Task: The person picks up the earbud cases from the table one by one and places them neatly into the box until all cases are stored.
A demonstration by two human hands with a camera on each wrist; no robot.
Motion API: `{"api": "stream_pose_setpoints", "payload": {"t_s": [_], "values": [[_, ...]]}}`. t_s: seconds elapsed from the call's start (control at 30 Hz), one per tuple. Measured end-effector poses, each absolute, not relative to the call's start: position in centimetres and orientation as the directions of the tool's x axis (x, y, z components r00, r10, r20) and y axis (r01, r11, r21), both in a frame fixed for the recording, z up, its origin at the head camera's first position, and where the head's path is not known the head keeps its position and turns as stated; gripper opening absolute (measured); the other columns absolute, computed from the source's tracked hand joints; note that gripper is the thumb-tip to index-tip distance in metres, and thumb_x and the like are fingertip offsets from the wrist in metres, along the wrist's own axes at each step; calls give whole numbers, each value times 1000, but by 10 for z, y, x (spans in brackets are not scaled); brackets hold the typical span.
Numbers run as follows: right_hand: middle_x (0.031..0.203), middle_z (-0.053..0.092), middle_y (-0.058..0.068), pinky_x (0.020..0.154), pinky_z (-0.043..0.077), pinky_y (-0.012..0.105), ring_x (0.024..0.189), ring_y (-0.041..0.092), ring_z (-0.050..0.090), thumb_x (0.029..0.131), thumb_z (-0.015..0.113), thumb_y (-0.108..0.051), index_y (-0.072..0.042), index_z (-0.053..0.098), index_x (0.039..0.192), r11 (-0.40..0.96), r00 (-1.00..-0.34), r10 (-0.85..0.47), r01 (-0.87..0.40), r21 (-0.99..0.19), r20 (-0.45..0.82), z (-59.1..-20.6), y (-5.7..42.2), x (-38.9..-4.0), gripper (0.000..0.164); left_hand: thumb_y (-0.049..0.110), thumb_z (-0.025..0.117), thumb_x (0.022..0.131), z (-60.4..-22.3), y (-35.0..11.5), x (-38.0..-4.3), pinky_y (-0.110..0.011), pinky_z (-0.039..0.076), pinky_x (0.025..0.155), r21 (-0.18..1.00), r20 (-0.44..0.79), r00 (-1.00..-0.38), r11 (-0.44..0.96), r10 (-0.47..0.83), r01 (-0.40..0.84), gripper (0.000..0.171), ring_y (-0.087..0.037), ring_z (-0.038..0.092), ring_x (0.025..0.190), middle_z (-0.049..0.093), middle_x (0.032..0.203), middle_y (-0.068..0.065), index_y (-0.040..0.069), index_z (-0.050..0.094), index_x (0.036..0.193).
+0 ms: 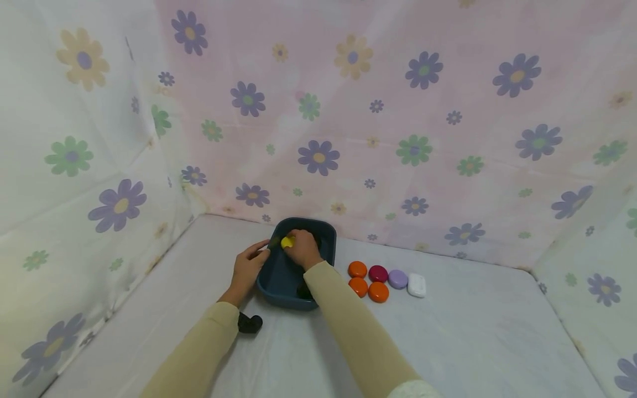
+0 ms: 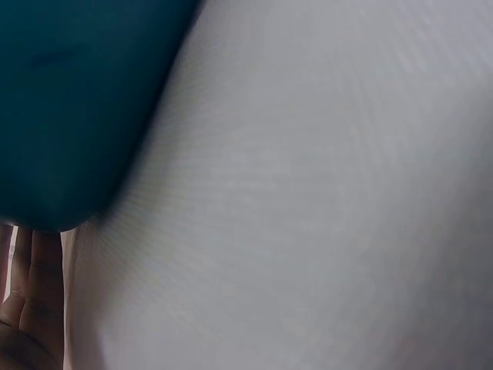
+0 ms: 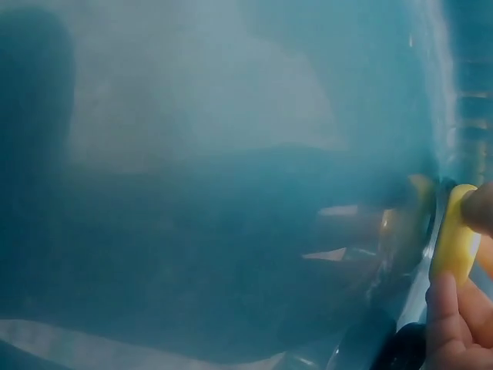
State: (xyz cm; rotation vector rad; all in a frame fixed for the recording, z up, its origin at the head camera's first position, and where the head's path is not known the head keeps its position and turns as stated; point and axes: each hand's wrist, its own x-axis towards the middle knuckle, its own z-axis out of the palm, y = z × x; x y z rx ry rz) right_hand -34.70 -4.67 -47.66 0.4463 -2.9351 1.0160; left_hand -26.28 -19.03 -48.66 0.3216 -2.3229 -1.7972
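A dark blue-green plastic basin (image 1: 281, 301) stands on the white-covered table near the back cloth. Inside it, my right hand (image 1: 302, 250) pinches a small, smooth yellow rounded piece (image 3: 456, 239) between thumb and fingers, close to the basin wall. My left hand (image 1: 246, 271) rests against the basin's left side; its straight fingers (image 2: 46, 289) lie along the outside in the left wrist view. Dark objects (image 1: 304, 290) lie in the basin, partly covered by my right hand and sleeve. Their kind cannot be made out.
Right of the basin sit several glossy orange discs (image 1: 378, 292), a dark red disc (image 1: 378, 273), a lilac disc (image 1: 397, 279) and a white rounded block (image 1: 416, 285). A black object (image 1: 250, 324) lies by my left sleeve. Flowered cloth (image 1: 318, 157) encloses the table.
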Motion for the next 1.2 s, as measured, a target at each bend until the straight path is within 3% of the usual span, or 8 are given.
{"api": "stream_pose_setpoints", "payload": {"t_s": [0.6,0.9,1.2], "values": [[114,64,11,90,51,36,98,23,58,80,76,-19,-5,67,116,607,-964,-179,-265,-749,196,-465,-46,-335,40,28,58,95,-488,-191,-265,-21,47,76,968,25,-959,245,-282,-47,36,-25,63,99,68,114,-17,18,63,129],[116,65,11,89,53,32,101,23,62,80,76,-18,-6,68,114,511,-958,-153,-286,-810,242,-451,-46,-330,37,29,59,95,-490,-188,-264,-26,48,82,967,21,-962,251,-274,-51,37,-25,62,103,68,117,-17,19,63,130],[115,67,7,87,53,30,101,21,63,79,76,-20,-9,69,114,502,-951,-165,-309,-808,261,-438,-43,-326,37,34,56,96,-484,-190,-262,-34,50,88,960,8,-963,272,-268,-68,39,-25,62,105,66,121,-15,22,60,133]]}}
